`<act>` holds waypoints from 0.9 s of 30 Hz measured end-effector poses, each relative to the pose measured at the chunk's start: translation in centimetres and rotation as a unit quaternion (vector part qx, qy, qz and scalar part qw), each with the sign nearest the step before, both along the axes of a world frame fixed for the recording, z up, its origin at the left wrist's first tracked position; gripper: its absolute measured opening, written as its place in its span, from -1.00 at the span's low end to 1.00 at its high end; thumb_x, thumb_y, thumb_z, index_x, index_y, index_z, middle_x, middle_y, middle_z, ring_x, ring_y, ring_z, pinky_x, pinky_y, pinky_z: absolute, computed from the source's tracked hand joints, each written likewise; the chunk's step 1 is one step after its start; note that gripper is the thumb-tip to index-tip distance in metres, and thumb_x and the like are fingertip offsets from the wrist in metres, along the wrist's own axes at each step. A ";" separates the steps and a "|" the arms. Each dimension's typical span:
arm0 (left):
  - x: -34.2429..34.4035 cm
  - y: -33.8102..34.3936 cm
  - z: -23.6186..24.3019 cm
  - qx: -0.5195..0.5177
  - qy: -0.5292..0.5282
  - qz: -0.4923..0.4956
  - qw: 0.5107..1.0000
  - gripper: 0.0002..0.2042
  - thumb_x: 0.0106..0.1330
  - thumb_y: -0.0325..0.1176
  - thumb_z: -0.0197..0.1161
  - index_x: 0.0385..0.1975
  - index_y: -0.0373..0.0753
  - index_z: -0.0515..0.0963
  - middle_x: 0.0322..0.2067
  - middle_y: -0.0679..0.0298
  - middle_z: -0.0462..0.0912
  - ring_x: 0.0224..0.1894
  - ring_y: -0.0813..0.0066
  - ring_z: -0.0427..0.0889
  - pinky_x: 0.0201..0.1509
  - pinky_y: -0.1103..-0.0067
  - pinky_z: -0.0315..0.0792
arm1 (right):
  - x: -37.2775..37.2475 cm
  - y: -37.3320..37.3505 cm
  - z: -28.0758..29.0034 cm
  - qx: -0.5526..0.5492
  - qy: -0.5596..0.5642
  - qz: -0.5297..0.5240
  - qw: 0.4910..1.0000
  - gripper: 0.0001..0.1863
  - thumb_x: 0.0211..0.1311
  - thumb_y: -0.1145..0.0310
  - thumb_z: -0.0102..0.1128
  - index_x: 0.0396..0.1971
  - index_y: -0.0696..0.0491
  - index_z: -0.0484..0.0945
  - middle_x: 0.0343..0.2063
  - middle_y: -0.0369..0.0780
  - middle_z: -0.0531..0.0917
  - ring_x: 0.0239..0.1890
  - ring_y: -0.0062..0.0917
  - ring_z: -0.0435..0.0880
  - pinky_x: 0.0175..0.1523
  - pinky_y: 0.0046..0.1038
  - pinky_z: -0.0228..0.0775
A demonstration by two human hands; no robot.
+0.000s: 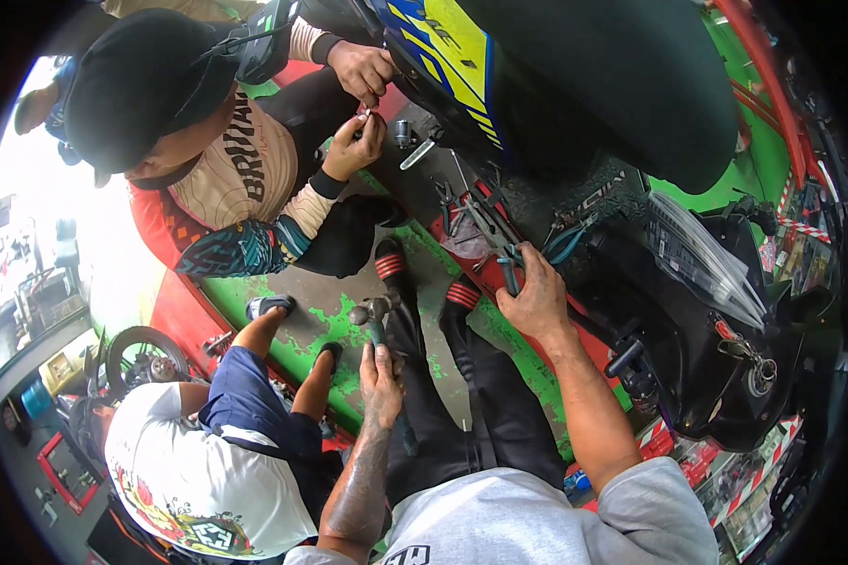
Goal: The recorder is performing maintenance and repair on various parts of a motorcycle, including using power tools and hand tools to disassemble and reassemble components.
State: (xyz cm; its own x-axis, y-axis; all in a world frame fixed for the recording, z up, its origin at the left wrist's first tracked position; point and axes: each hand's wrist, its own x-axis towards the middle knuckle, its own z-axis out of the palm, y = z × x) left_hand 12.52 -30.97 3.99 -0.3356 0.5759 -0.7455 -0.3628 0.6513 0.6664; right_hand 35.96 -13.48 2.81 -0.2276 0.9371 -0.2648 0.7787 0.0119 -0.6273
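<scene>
My left hand (380,386) is closed round the handle of a hammer (374,311), whose metal head points up and away from me above my thigh. My right hand (537,299) grips pliers (510,271) by their dark blue handles. The jaws reach over a red surface (493,273) where other tools lie, so their tips are hard to tell apart from these. Another pair of pliers with teal handles (565,245) rests just beyond my right hand. Beside the tools lie a screwdriver (459,169) and dark-handled pliers (447,202).
A co-worker in a black cap (151,85) sits at the far left, both hands (356,146) near a motorcycle's blue-and-yellow panel (462,56). Another person in a white shirt (207,461) is at my left. Black motorcycle bodywork with hanging keys (749,353) stands at the right.
</scene>
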 end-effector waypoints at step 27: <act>-2.4 -6.0 -5.0 -0.137 -0.004 -0.236 0.962 -0.63 0.50 -0.25 0.24 0.12 -0.40 0.43 -0.46 0.25 0.59 -0.54 0.43 0.58 -0.49 0.43 0.45 | -1.0 -11.3 2.1 -0.050 -0.019 -0.060 0.997 -0.35 -0.05 0.39 0.40 0.11 0.19 0.40 -0.13 -0.01 0.64 -0.03 0.01 0.68 0.04 -0.03 0.54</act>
State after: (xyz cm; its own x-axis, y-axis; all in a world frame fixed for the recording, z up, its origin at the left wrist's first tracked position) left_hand 10.16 -36.98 -0.98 -0.0783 0.4451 -0.8920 0.0124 0.8952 0.4456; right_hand 34.96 -24.82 4.89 -0.1036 0.9252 -0.3650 0.7935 -0.1444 -0.5911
